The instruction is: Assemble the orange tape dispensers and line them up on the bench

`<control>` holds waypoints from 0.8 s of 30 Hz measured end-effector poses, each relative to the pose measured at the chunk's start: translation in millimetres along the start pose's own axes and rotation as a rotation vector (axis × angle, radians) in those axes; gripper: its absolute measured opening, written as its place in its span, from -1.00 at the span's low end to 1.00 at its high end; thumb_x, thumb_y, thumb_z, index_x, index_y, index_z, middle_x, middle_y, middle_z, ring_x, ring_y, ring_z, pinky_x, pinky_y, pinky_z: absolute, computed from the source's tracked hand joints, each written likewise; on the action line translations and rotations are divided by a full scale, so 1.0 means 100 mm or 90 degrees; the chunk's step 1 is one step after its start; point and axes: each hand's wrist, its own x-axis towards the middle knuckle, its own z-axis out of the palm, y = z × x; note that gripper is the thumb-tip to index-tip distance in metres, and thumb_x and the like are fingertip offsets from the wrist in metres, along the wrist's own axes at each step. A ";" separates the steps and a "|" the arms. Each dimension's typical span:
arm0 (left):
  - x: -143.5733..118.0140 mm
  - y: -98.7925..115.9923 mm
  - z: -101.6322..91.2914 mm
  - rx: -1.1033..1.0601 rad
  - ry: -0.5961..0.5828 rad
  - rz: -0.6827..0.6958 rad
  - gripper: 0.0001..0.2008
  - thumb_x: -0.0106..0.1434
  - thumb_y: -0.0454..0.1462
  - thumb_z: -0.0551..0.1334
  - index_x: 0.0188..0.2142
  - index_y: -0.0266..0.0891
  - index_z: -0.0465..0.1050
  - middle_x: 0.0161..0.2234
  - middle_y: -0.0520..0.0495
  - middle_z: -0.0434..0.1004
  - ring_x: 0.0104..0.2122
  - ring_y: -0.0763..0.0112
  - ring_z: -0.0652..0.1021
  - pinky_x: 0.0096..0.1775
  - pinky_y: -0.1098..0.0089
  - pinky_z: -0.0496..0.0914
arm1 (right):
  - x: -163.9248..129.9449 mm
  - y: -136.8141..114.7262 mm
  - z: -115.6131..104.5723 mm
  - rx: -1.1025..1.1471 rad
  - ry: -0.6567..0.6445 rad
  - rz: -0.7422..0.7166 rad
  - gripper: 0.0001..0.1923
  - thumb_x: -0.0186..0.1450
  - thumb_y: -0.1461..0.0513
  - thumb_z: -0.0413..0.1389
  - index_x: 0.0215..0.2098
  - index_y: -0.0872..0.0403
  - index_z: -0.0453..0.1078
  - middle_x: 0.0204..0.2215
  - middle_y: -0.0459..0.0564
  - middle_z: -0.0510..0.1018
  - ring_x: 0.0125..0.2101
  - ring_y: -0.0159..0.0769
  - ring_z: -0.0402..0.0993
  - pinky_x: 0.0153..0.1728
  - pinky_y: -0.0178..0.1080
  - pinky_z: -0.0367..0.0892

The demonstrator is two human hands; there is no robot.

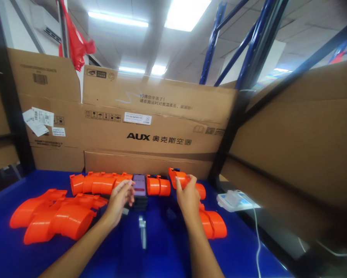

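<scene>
My right hand (188, 196) has its thumb and forefinger closed around an orange curved plastic piece (177, 178) at the back right of the blue surface. Part of that piece is hidden by the fingers. Loosely curled, with the thumb apart from the fingers, my left hand (121, 199) shows nothing in its grasp. It is beside a phone (139, 185) with a lit screen, in front of a row of orange pieces (101, 183). Two joined orange pieces (158, 186) lie between the phone and my right hand.
More orange pieces lie at the left (57, 220) and right (215, 224). A small silver tool (143, 231) rests on the blue surface (115, 255). Cardboard panels (156, 127) stand behind. At the right are a white box-like item (235, 201), its cable and a dark rack post (227, 144).
</scene>
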 end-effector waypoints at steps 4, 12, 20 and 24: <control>0.00 -0.01 0.00 0.009 -0.008 -0.002 -0.55 0.08 0.03 0.34 -0.21 -0.26 0.45 -0.52 0.05 0.48 -0.66 0.49 0.45 -0.62 0.48 0.29 | 0.01 0.02 0.05 -0.050 -0.041 -0.002 -0.46 0.35 -0.07 -0.03 0.09 0.16 0.18 -0.19 0.26 0.57 -0.18 0.08 0.53 -0.24 -0.10 0.31; 0.00 -0.03 -0.01 0.026 -0.033 0.002 -0.58 0.10 0.03 0.33 -0.22 -0.25 0.45 -0.51 0.04 0.48 -0.65 0.49 0.45 -0.61 0.48 0.29 | 0.05 0.05 0.11 -0.102 -0.087 0.002 -0.54 0.39 -0.02 -0.05 0.07 0.16 0.14 -0.18 0.27 0.57 -0.15 0.08 0.54 -0.25 -0.12 0.31; -0.01 -0.04 -0.02 0.057 -0.058 0.012 -0.60 0.13 0.03 0.31 -0.23 -0.24 0.46 -0.51 0.03 0.48 -0.64 0.48 0.45 -0.60 0.48 0.29 | 0.05 0.06 0.16 -0.143 -0.129 -0.002 -0.57 0.39 0.02 -0.03 0.06 0.18 0.17 -0.20 0.27 0.55 -0.18 0.06 0.53 -0.27 -0.13 0.31; -0.01 -0.06 -0.03 0.074 -0.069 0.011 -0.60 0.14 0.03 0.30 -0.22 -0.24 0.46 -0.49 0.01 0.48 -0.63 0.48 0.45 -0.60 0.49 0.29 | 0.05 0.07 0.19 -0.171 -0.127 -0.010 -0.58 0.39 0.09 -0.01 0.08 0.20 0.19 -0.14 0.28 0.51 -0.17 0.02 0.51 -0.27 -0.16 0.31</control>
